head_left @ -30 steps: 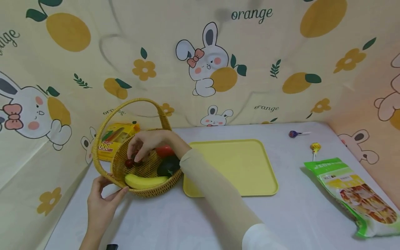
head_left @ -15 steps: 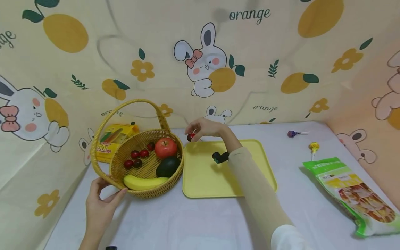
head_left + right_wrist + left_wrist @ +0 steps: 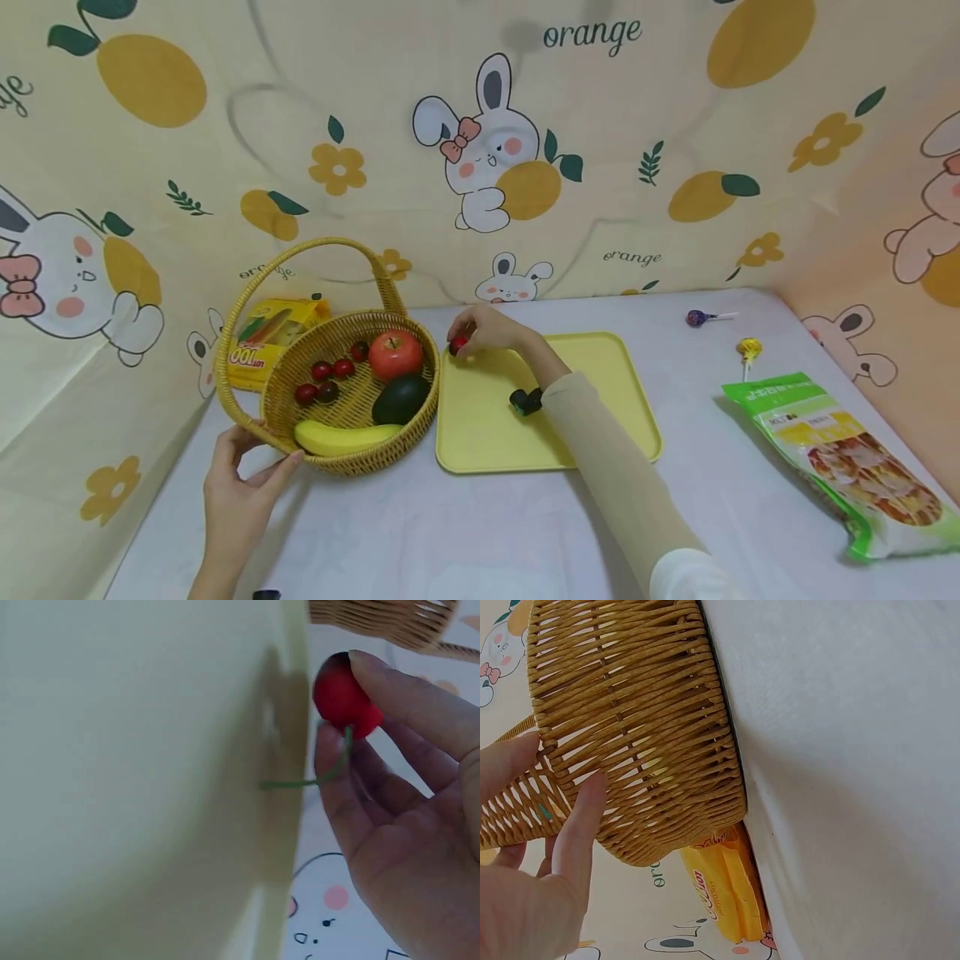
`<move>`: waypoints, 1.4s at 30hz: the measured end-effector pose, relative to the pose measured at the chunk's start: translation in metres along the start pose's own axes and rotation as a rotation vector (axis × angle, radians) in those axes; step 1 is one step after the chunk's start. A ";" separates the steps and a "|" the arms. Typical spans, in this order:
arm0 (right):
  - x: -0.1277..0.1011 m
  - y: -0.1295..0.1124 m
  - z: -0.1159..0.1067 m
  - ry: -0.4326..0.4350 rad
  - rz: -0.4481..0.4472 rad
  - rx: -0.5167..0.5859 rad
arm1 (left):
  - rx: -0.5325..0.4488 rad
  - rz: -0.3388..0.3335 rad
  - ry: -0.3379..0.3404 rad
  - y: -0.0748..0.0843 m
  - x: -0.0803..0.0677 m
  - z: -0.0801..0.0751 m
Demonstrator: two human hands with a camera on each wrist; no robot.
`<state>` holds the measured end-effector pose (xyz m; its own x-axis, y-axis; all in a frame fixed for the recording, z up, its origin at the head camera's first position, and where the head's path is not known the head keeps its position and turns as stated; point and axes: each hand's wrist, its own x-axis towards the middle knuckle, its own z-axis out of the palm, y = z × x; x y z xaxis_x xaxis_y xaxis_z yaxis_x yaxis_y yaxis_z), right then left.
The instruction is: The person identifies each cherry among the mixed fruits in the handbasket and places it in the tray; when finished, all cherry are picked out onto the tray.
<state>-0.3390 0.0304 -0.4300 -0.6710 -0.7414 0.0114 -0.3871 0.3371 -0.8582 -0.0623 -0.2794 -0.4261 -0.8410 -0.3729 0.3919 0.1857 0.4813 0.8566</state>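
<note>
A red cherry with a green stem [image 3: 346, 694] is pinched between the thumb and fingers of my right hand [image 3: 487, 327], at the far left corner of the yellow tray [image 3: 495, 442]. My left hand [image 3: 243, 492] grips the rim of the wicker basket [image 3: 360, 465] where its tall handle joins; the left wrist view shows thumb and fingers on the weave [image 3: 630, 735]. Inside the basket lie several cherries [image 3: 343, 368], a red apple [image 3: 395, 356], a dark green avocado-like fruit [image 3: 401, 399] and a yellow banana [image 3: 347, 437].
Behind the basket leans a yellow snack bag [image 3: 270, 337]. At the right are a purple lollipop [image 3: 697, 317], a yellow lollipop [image 3: 748, 348] and a green-and-white food bag [image 3: 855, 467]. A printed cloth wall stands behind the table.
My right hand has come out of the basket with a cherry, moved right to the tray's far left corner and lowered there. The left hand has stayed on the basket.
</note>
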 end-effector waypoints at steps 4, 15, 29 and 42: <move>0.002 0.006 0.008 0.010 -0.023 -0.043 | -0.012 0.002 -0.002 -0.001 0.001 0.000; 0.005 0.008 0.013 0.012 -0.018 -0.109 | -0.022 0.013 0.006 -0.002 0.000 0.001; 0.034 -0.108 0.014 0.063 -0.331 0.015 | -0.034 0.019 0.007 0.001 -0.001 0.001; 0.100 -0.151 0.108 -0.445 -0.102 0.062 | -0.036 0.020 0.018 -0.001 0.001 0.001</move>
<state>-0.2789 -0.1573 -0.3550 -0.2899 -0.9504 -0.1126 -0.3892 0.2246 -0.8933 -0.0636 -0.2797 -0.4271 -0.8280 -0.3779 0.4143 0.2205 0.4600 0.8601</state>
